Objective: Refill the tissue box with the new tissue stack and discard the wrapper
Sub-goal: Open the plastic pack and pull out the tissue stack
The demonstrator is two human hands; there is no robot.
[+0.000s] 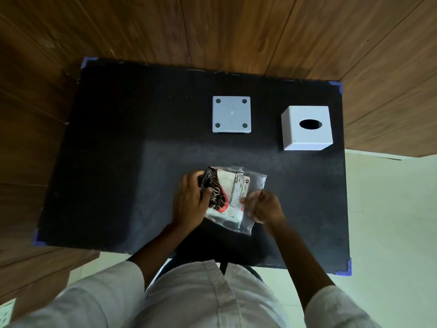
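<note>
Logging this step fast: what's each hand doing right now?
Left hand: closed on the tissue pack, at its dark printed end.
Right hand: pinching the pack's clear wrapper edge.

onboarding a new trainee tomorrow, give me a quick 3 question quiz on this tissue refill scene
1. True or false: the tissue pack is already inside the white tissue box.
2. Which hands grip the pack? A) left only B) right only C) both
3. What lies left of the box on the black table?

Key:
1. False; the pack is near the table's front edge, apart from the box.
2. C; left hand and right hand.
3. The box's square base plate, four dark pads facing up.
</note>
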